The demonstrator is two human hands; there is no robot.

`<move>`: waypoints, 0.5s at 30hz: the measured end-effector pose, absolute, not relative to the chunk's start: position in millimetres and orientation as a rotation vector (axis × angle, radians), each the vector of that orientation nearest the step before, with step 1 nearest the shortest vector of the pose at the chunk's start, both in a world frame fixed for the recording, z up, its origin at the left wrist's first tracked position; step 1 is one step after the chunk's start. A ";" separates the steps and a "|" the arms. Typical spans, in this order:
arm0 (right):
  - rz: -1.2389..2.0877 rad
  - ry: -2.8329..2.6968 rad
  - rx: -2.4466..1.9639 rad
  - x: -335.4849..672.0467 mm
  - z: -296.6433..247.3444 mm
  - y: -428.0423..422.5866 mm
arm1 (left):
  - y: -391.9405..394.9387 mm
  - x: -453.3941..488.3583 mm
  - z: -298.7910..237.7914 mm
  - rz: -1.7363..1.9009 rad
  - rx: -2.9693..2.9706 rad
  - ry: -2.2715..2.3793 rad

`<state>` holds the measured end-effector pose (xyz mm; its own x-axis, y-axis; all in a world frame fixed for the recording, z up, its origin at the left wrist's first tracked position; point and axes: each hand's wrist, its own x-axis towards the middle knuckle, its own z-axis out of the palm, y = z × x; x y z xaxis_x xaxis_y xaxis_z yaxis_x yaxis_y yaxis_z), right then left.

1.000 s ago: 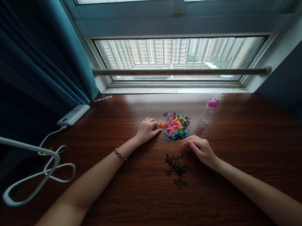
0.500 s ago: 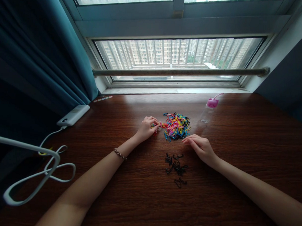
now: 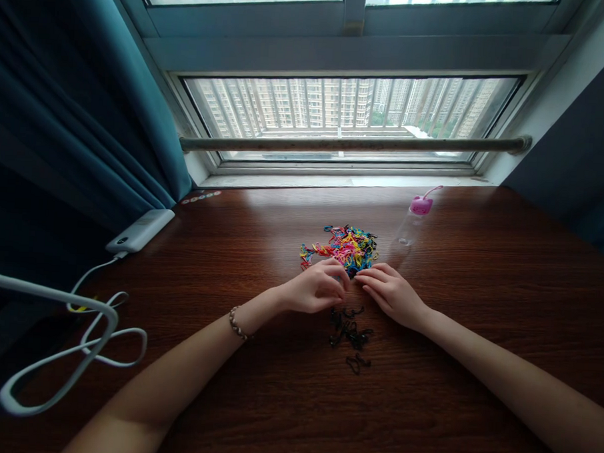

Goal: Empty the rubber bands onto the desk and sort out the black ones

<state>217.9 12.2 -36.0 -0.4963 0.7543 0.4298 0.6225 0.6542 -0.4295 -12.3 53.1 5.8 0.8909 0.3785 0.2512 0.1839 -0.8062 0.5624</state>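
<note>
Small rubber bands in many colours (image 3: 350, 245) lie in a loose pile on the wooden table, with a thin trail of them running out to its left. Below the pile is a smaller cluster of black rubber bands (image 3: 350, 332). My left hand (image 3: 319, 286) is at the pile's near edge, its fingers curled in toward the thumb; whatever is between the fingertips is too small to make out. Close on its right, my right hand (image 3: 394, 296) rests with fingers stretched out, the tips touching the pile's lower right edge. It holds nothing that I can see.
A clear bottle with a pink lid (image 3: 416, 218) stands behind the pile to the right. At the left are a white power strip (image 3: 140, 233) and a looped white cable (image 3: 101, 341). A blue curtain (image 3: 137, 112) and a window with a rail (image 3: 355, 145) border the table.
My left hand has left the trail of bands and moved right and nearer, to the pile's front edge. My right hand has shifted slightly left, its fingers now more spread. The trail lies uncovered.
</note>
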 end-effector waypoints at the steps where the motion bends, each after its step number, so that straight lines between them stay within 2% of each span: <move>1: 0.265 -2.299 -1.089 217.5 -38.0 13.0 | 51.7 -10.3 3.9 0.454 2.575 0.383; 7: 0.211 -2.209 -1.290 221.2 -53.2 22.1 | 68.3 -14.6 -21.2 0.367 2.882 0.605; 15: 0.296 -1.972 -1.303 227.6 -56.6 28.5 | 92.2 -31.7 -29.9 0.452 2.900 0.950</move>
